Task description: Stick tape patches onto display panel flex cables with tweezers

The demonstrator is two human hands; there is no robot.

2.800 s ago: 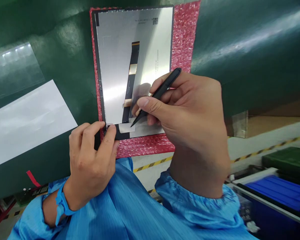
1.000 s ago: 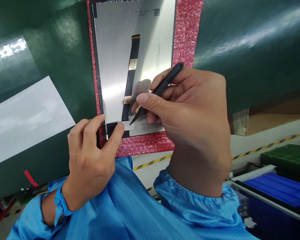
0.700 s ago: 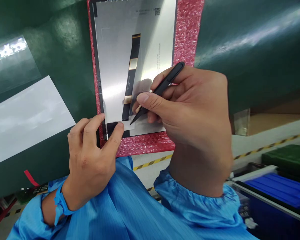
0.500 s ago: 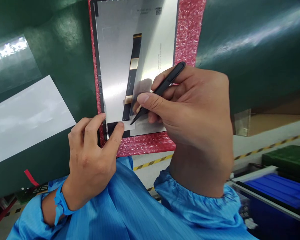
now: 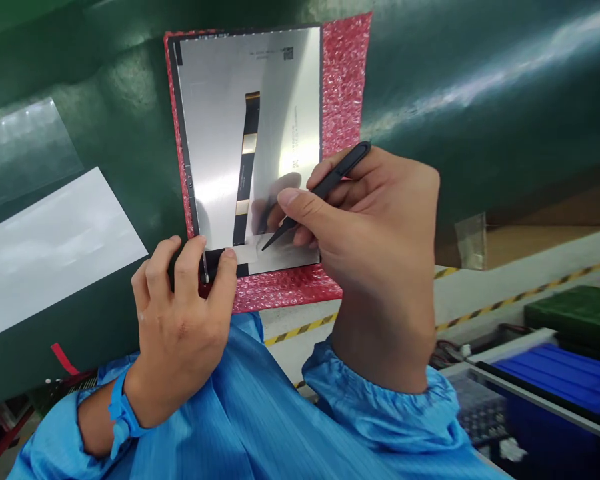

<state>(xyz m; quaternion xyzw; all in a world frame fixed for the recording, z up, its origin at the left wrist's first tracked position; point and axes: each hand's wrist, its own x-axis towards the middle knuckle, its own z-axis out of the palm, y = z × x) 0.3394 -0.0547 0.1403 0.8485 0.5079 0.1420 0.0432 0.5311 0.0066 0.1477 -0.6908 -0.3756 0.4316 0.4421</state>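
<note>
A silver-backed display panel (image 5: 215,133) lies on red bubble wrap, with a dark flex cable (image 5: 247,157) running up its middle. My left hand (image 5: 180,327) rests at its lower left corner, fingers apart. The thumb presses the dark bottom strip beside a whitish piece of tape (image 5: 246,254), and the index fingertip touches the left edge. In my right hand (image 5: 365,213) are black, pointed tweezers (image 5: 325,183), pinched like a pen. Their tip is at the right end of the tape, low on the panel; whether it touches is unclear.
Red bubble wrap (image 5: 347,80) sticks out right of and below the panel on the green table mat (image 5: 430,53). A white sheet (image 5: 55,240) and a clear film (image 5: 30,147) lie to the left. At lower right are a cardboard box (image 5: 540,233) and a blue bin (image 5: 560,380).
The panel and bubble wrap appear further left and lower in view, so the panel's top edge now shows. Relative to the panel, the tweezers' tip has shifted right. My left thumb stays on the strip.
</note>
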